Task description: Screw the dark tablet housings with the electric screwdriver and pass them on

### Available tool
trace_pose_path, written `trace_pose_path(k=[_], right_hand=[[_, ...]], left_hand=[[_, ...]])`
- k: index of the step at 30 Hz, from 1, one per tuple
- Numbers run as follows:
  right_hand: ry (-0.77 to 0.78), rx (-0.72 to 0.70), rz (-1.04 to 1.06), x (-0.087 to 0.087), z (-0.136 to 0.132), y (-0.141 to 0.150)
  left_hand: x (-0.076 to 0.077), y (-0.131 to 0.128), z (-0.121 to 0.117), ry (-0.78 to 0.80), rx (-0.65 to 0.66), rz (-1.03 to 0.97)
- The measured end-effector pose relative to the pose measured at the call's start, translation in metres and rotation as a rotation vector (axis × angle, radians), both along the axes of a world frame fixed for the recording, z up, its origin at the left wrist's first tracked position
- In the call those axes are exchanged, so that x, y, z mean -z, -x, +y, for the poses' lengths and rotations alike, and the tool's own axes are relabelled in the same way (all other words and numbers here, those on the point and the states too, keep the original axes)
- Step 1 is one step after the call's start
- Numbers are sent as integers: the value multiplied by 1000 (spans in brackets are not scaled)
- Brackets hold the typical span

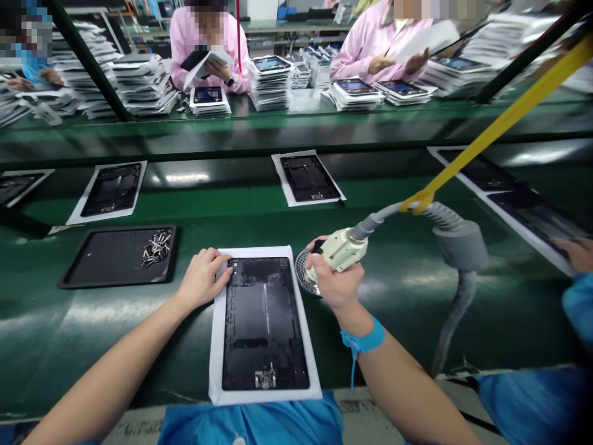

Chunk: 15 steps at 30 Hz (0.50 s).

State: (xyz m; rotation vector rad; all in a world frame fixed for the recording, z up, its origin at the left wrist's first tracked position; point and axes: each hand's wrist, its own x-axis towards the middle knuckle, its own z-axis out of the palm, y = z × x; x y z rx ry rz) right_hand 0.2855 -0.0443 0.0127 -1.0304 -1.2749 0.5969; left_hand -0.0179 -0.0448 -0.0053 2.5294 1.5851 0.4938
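Black rectangular tablet housing (pixel 262 324) lies on a white paper sheet (pixel 217 346) near the front edge of the green workbench (pixel 393 321). In the head view, we see the left hand (pixel 202 279) open, its fingers resting on the housing's left edge. The right hand (pixel 334 285) is closed around a cream handheld power tool (pixel 337 250) with a round perforated metal disc (pixel 304 272), just right of the sheet. A black rectangular tray (pixel 106 259) holding loose metal fasteners (pixel 156 249) sits toward the bench's left.

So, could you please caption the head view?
Left hand rests on a black tablet; right hand grips a hose-fed tool.
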Motion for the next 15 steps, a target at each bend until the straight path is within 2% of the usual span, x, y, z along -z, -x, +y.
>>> trace_pose_path(k=[5, 9, 12, 15], right_hand=[[-9, -28, 44, -1, -2, -2], [-56, -11, 118, -14, -6, 4], [-88, -100, 211, -27, -5, 26], [-97, -245, 243, -34, 2, 61]], left_hand=[[0, 0, 2, 19, 5, -40], [4, 0, 5, 79, -2, -126], [7, -1, 9, 113, -24, -153], [9, -2, 10, 122, -25, -153]])
